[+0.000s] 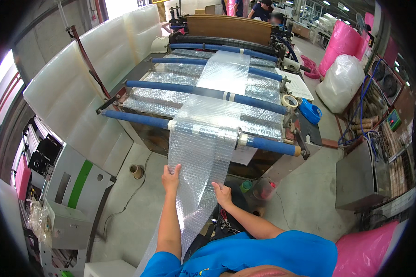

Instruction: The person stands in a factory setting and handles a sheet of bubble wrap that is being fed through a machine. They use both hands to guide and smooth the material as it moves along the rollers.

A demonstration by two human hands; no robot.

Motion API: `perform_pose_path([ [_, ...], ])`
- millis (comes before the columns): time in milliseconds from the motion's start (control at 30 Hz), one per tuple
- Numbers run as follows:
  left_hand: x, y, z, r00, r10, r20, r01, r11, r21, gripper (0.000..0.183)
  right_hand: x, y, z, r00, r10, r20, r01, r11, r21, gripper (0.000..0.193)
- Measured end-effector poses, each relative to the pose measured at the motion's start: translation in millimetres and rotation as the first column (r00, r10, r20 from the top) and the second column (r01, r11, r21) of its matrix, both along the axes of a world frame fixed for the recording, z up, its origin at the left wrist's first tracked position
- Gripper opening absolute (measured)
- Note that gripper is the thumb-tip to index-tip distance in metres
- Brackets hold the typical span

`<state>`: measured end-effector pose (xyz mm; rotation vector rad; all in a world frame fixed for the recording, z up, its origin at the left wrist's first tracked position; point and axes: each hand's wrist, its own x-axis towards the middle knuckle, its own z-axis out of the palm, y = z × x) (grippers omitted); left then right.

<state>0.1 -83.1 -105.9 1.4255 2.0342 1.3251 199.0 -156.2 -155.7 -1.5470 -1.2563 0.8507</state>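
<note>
A long sheet of bubble wrap (203, 138) runs off the near blue roller (268, 146) of the machine and hangs down toward the person, its long axis pointing from the machine's far end straight to the person's chest. The left hand (171, 174) grips the sheet's left edge just below that roller, fingers curled over the edge with the thumb behind, closed on the film. The right hand (223, 194) lies a little lower on the sheet's right edge; its fingers look bent onto the film, but whether they pinch it or only press is hard to tell. Left of the roller the concrete floor (134, 217) is open apart from a cardboard core (136, 171) and a thin cable, bounded by a grey cabinet (74, 184). Right of the roller the floor widens toward a grey metal box (360, 177) and a white filled bag (341, 83). A blue tape dispenser (310, 111) sits on the machine's right side beyond the roller. The lower part of the sheet disappears behind the left forearm and the blue shirt (272, 254), and the space under the roller is dark and unclear.
</note>
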Motion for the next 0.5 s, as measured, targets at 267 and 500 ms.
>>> perform_pose_path([
  [267,-1.9,1.2,-3.2,1.0,-0.007,-0.026,0.007,1.0,-0.021,0.055,0.1,-3.4,-4.1,1.0,0.004,-0.011,-0.005,0.999,-0.034,0.039],
  [500,-6.0,-3.0,-18.3,0.999,-0.033,-0.028,0.032,0.999,-0.029,0.054,-0.5,-13.2,-5.5,1.0,0.015,-0.009,-0.015,0.998,-0.063,0.042],
])
